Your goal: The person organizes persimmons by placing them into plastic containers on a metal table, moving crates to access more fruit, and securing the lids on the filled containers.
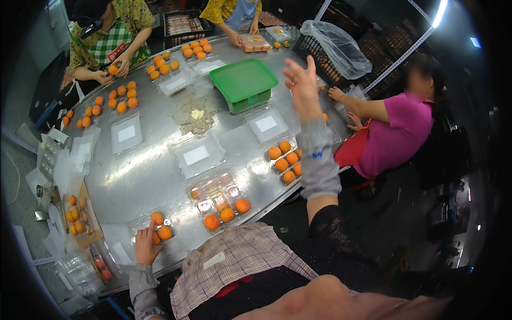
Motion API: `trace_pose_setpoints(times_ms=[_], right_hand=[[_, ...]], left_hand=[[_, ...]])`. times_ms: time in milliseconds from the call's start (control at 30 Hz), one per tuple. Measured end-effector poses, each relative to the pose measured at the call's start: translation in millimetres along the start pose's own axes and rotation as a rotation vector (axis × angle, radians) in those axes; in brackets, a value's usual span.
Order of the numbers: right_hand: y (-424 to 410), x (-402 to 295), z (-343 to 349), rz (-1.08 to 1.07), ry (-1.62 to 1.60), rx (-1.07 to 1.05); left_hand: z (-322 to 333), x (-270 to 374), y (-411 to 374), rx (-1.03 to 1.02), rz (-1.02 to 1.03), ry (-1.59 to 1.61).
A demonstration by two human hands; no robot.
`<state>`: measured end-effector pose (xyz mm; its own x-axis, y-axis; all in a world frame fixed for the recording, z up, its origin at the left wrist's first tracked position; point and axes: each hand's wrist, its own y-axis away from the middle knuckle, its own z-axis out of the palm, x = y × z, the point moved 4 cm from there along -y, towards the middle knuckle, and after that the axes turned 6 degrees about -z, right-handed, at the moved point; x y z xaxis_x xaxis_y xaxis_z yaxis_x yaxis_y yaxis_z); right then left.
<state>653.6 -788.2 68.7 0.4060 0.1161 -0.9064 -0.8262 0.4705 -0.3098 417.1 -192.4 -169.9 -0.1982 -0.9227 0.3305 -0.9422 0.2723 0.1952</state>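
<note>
My left hand [146, 244] rests at a small group of round orange fruits [164, 233] in a clear plastic tray at the table's near edge. Its index finger touches one fruit, and another lies partly hidden between finger and thumb; whether it is gripped I cannot tell. Raised above the right side of the table, my right hand [302, 86] has its fingers spread and holds nothing. Before me sits a clear plastic clamshell box [216, 196] with three fruits in its nearest row. Right of it, another clear tray [289, 180] holds several fruits.
A green lidded container [244, 80] stands mid-table on the metal table [160, 168], near a wet patch of residue [195, 116]. A black crate [316, 54] with plastic film is at the far right. Co-workers' hands [122, 66] are at the far edge; a person in pink [394, 132] sits right.
</note>
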Motion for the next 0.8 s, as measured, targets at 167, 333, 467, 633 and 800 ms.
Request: trace_pose_setpoints(times_ms=[167, 333, 467, 633, 800], right_hand=[[8, -65, 66, -0.074, 0.059, -0.286], [156, -89, 176, 0.153, -0.647, -1.159], [209, -145, 196, 0.304, -0.979, -1.382], [248, -153, 235, 0.234, -1.409, -1.507], [251, -158, 236, 0.26, -1.493, -1.498]], left_hand=[[22, -3, -9, 0.067, -0.104, 0.031], [-5, 24, 2, 0.177, -0.144, -0.126], [-2, 70, -35, 0.226, -0.025, -0.042], [67, 78, -2, 0.2, -0.323, 0.429], [106, 91, -13, 0.069, -0.358, 0.742]])
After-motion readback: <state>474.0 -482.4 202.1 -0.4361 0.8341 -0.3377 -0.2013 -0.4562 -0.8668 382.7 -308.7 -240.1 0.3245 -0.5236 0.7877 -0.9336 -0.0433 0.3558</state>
